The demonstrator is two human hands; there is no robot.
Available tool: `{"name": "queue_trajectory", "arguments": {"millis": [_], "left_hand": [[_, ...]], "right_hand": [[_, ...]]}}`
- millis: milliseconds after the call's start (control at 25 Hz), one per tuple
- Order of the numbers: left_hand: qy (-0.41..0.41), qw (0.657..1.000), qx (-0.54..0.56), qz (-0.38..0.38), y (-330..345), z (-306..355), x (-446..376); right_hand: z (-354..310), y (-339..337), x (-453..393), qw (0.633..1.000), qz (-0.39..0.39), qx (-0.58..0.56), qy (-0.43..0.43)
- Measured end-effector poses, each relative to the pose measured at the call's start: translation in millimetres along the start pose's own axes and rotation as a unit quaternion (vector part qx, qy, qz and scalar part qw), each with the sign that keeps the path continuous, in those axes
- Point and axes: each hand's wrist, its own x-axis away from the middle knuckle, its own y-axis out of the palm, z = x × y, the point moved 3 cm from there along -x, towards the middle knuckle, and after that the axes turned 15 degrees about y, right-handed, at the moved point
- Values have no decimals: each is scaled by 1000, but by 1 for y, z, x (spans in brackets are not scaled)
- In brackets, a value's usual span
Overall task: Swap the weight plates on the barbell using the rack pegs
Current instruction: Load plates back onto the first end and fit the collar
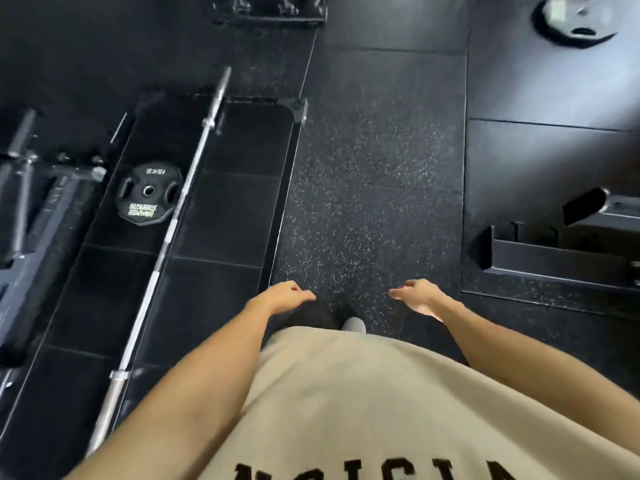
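**Hands free above the gym floor**

Both hands hang relaxed and hold nothing: left hand [282, 296], right hand [417, 295], over speckled black rubber flooring [374, 188]. To the left, a long bare silver steel barbell [173, 223] lies on a black tiled platform [225, 209], with a black round weight plate [148, 194] flat just beside it. Another black plate [573, 20] lies far right.
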Motion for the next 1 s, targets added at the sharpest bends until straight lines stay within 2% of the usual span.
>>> {"name": "queue_trajectory", "arguments": {"millis": [80,200,400,640,880,1000], "left_hand": [[14,1000,-11,-11,-57,45,-57],[23,999,-25,-27,-95,78,-110],[19,994,-76,-72,-234,172,-261],[84,983,-135,-92,-384,338,-400],[105,975,-162,-108,-446,484,-542],[116,972,-180,-96,-484,577,-615]], "right_hand": [[-43,-56,-36,1000,2,-7,-2],[-73,-93,-72,1000,-8,4,2],[-157,-219,-170,995,-15,44,91],[-240,-417,-240,990,54,-108,78],[-274,-535,-345,990,27,-94,101],[-287,-641,-401,989,26,-103,107]]}}
